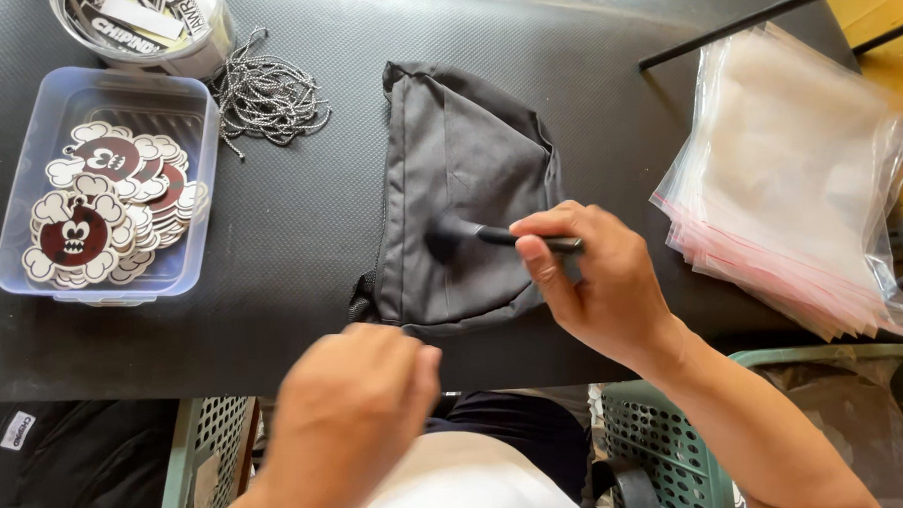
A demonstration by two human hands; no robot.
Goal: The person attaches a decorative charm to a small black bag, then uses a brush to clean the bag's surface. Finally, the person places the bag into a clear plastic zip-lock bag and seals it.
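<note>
- Black textured matting covers your counter [301,239], and a dark grey fabric pouch [459,174] lies flat at the centre of the frame.
- Your right hand [597,279] pinches a slim black brush [496,235] between thumb and fingers; its dark bristle head rests on the pouch, just left of your fingertips.
- Your left hand [352,408] sits at the lower centre of the frame, fingers curled loosely at the pouch's near edge. It is blurred, so you cannot tell whether it grips the fabric.
- At the left of the frame stands a clear plastic tray [29,179] holding red-and-white cartoon-face tags [105,211].
- Above and right of the tray lies a tangle of silver ball chains [266,95].
- At the right of the frame rests a stack of clear zip bags with red seal lines [789,172].
</note>
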